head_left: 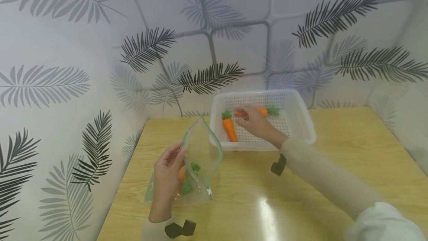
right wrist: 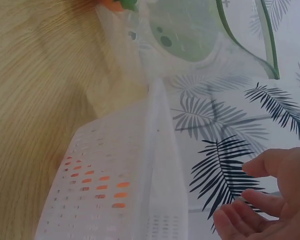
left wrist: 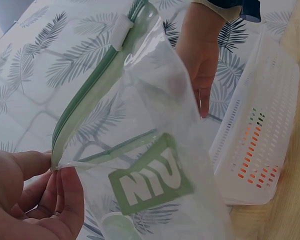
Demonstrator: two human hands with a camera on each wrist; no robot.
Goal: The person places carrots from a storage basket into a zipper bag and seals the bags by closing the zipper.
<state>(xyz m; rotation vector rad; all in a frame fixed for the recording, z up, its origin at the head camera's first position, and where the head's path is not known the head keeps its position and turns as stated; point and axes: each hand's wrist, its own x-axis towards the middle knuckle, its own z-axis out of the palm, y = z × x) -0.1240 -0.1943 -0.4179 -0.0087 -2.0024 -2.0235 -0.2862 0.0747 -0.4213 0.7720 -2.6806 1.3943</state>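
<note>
My left hand point(head_left: 166, 176) pinches the rim of a clear zip bag point(left wrist: 155, 95) between thumb and fingers. The bag's mouth gapes, edged by a green zip strip with a white slider point(left wrist: 122, 33). Inside it, low down, lies something orange with green tops, seen through the plastic; it looks like carrots point(head_left: 181, 174). My right hand point(head_left: 255, 122) hovers over a white plastic basket point(head_left: 302, 122), fingers slightly bent and nothing between them in the right wrist view. One carrot point(head_left: 229, 129) lies at the basket's left side; another carrot point(head_left: 262, 112) is partly hidden behind my right hand.
Both the basket and the bag are on a wooden table point(head_left: 247, 200), the basket near the back edge. Behind it rises a wall covering point(head_left: 234, 55) with a leaf pattern. The bag's mouth is close to the basket's left corner.
</note>
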